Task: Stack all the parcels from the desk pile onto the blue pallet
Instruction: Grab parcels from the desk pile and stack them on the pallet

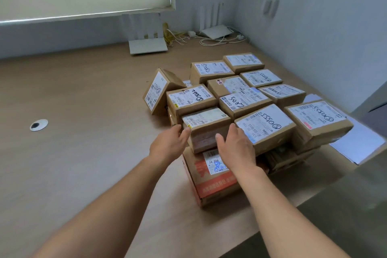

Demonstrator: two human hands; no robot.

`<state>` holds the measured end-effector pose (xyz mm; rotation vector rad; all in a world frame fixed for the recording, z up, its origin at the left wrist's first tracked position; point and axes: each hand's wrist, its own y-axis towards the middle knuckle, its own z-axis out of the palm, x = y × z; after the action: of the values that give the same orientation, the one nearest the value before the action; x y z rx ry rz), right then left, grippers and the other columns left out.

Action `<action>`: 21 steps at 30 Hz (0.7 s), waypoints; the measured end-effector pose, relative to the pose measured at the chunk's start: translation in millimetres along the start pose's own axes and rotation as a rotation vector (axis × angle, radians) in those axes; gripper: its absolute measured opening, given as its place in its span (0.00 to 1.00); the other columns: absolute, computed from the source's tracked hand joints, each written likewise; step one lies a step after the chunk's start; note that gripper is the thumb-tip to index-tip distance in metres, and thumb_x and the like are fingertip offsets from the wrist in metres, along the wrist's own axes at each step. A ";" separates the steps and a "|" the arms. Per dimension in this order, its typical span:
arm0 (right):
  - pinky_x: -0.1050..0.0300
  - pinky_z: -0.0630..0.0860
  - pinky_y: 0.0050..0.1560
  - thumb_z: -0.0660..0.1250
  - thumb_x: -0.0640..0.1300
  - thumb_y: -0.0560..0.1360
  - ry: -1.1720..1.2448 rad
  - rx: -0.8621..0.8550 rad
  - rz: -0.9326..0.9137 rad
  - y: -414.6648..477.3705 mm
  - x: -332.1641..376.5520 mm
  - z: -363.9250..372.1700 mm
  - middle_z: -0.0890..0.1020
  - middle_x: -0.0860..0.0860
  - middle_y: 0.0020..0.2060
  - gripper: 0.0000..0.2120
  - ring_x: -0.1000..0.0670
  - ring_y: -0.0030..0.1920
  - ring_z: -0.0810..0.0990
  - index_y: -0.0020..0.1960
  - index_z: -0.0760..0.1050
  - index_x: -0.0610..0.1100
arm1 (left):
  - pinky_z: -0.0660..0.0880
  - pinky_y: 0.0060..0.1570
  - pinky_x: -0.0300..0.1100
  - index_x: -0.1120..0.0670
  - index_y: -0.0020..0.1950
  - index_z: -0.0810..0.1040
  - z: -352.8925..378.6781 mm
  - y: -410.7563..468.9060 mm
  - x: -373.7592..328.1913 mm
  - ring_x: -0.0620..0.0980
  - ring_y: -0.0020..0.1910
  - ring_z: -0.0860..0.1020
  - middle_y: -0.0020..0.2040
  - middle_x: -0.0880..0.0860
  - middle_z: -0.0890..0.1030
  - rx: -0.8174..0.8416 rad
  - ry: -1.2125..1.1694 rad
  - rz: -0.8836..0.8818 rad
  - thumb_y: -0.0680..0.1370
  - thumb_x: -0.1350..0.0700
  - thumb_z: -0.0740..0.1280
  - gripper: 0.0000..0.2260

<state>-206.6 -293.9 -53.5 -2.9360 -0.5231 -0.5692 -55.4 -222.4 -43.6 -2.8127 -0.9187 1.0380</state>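
Small front parcel on the desk pile lies dead ahead, long axis left-right, left hand and right hand apart at its ends, fingers straight, equally near, not gripping; blue pallet unseen.

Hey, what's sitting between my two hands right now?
In the head view, one small brown parcel at the pile's near edge lies between the left hand and the right hand, just above the orange-printed box.
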 end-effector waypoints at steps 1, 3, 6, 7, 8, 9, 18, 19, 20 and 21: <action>0.49 0.69 0.60 0.54 0.55 0.80 0.009 0.002 0.010 4.0 -0.4 -1.0 0.71 0.43 0.62 0.24 0.43 0.62 0.71 0.68 0.62 0.39 | 0.73 0.51 0.46 0.54 0.56 0.76 1.5 5.2 -1.8 0.53 0.53 0.75 0.55 0.53 0.80 0.005 -0.014 -0.013 0.80 0.42 0.53 0.20; 0.48 0.69 0.60 0.54 0.55 0.80 0.026 0.003 0.029 11.3 -1.8 -2.5 0.70 0.42 0.64 0.26 0.43 0.64 0.70 0.70 0.60 0.38 | 0.73 0.50 0.46 0.54 0.53 0.77 4.4 14.5 -4.0 0.52 0.50 0.75 0.53 0.52 0.80 0.011 -0.044 -0.037 0.80 0.41 0.52 0.20; 0.47 0.67 0.64 0.53 0.55 0.80 0.037 0.033 0.053 20.8 -4.6 -4.2 0.67 0.42 0.69 0.28 0.43 0.68 0.67 0.74 0.55 0.39 | 0.74 0.51 0.46 0.54 0.57 0.77 8.3 23.2 -8.7 0.52 0.52 0.76 0.53 0.52 0.80 0.032 -0.082 -0.065 0.81 0.41 0.52 0.21; 0.46 0.67 0.65 0.53 0.55 0.80 0.054 0.049 0.057 24.3 -5.6 -3.8 0.67 0.43 0.69 0.28 0.43 0.69 0.66 0.74 0.55 0.40 | 0.74 0.52 0.47 0.54 0.58 0.77 10.3 25.5 -9.9 0.53 0.53 0.76 0.54 0.52 0.80 0.047 -0.100 -0.073 0.81 0.42 0.53 0.21; 0.46 0.67 0.65 0.52 0.54 0.80 0.078 0.063 0.057 26.5 -6.3 -3.0 0.67 0.43 0.69 0.28 0.44 0.69 0.66 0.74 0.56 0.40 | 0.75 0.52 0.47 0.54 0.59 0.77 11.7 26.9 -10.6 0.53 0.53 0.76 0.55 0.53 0.80 0.059 -0.125 -0.081 0.80 0.42 0.54 0.20; 0.45 0.68 0.65 0.53 0.54 0.80 0.104 0.069 0.057 28.0 -5.7 -2.3 0.68 0.44 0.68 0.26 0.44 0.68 0.67 0.74 0.57 0.41 | 0.75 0.52 0.47 0.54 0.59 0.77 12.1 27.1 -11.0 0.54 0.53 0.77 0.55 0.54 0.80 0.068 -0.156 -0.090 0.80 0.43 0.55 0.19; 0.49 0.72 0.54 0.54 0.55 0.80 0.229 0.085 0.039 20.3 -12.2 3.7 0.72 0.46 0.56 0.19 0.46 0.54 0.73 0.63 0.65 0.44 | 0.75 0.58 0.47 0.50 0.69 0.70 9.8 6.1 -3.6 0.49 0.59 0.76 0.64 0.49 0.76 0.078 -0.380 -0.085 0.80 0.52 0.60 0.17; 0.50 0.73 0.53 0.55 0.54 0.80 0.279 0.092 0.047 19.3 -13.2 4.3 0.72 0.46 0.56 0.18 0.47 0.53 0.73 0.63 0.65 0.43 | 0.75 0.59 0.47 0.50 0.69 0.70 9.6 3.3 -2.9 0.48 0.59 0.75 0.64 0.48 0.76 0.082 -0.398 -0.077 0.80 0.53 0.60 0.17; 0.50 0.73 0.53 0.56 0.53 0.80 0.343 0.108 0.056 18.3 -14.3 4.1 0.72 0.47 0.57 0.17 0.48 0.53 0.73 0.63 0.65 0.44 | 0.74 0.59 0.46 0.49 0.69 0.70 9.5 0.9 -2.5 0.48 0.59 0.75 0.64 0.48 0.76 0.088 -0.413 -0.070 0.81 0.53 0.60 0.17; 0.50 0.74 0.53 0.56 0.52 0.79 0.412 0.135 0.064 17.3 -15.5 3.4 0.73 0.47 0.57 0.17 0.48 0.53 0.73 0.64 0.65 0.45 | 0.74 0.59 0.45 0.48 0.70 0.69 9.5 -1.9 -2.0 0.47 0.59 0.75 0.64 0.48 0.76 0.096 -0.427 -0.066 0.81 0.53 0.60 0.17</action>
<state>-212.9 -314.3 -63.2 -2.5933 -0.3972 -1.0499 -63.2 -223.7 -49.4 -2.5072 -0.9461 1.6601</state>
